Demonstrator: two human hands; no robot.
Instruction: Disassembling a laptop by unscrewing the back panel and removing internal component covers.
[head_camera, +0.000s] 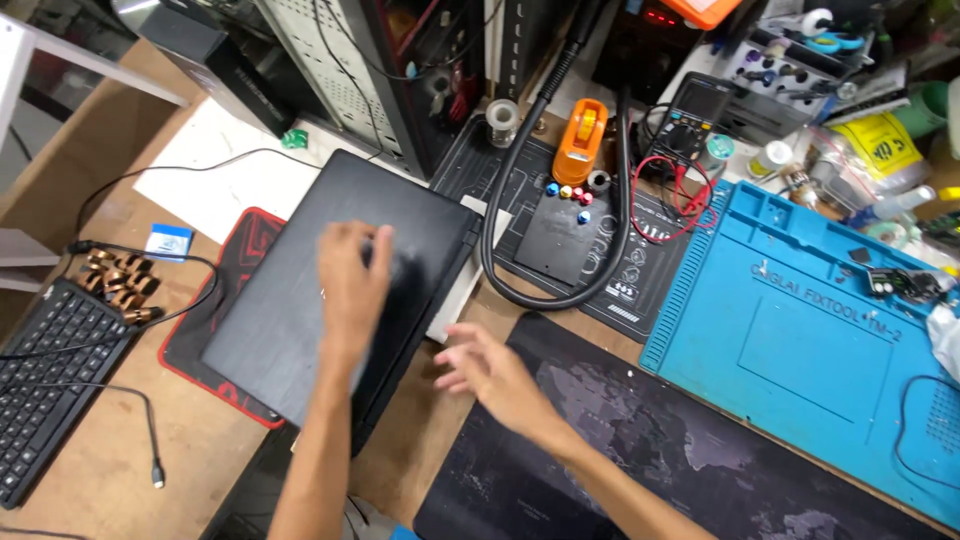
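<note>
head view, steeply down, near workbench (120, 470)

Wooden table (110, 470) carries plenty: a black keyboard (45, 390) at left, red-edged mat (190, 335) beside it, dark map-printed mat (640, 460) up front, blue work mat (800, 330) at right, white sheet (230, 180) behind.

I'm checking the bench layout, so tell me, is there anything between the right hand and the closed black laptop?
Nothing visible. The right hand hovers over bare wooden table just off the edge of the closed black laptop, fingers spread toward it. The left hand already rests flat on the lid.
</note>
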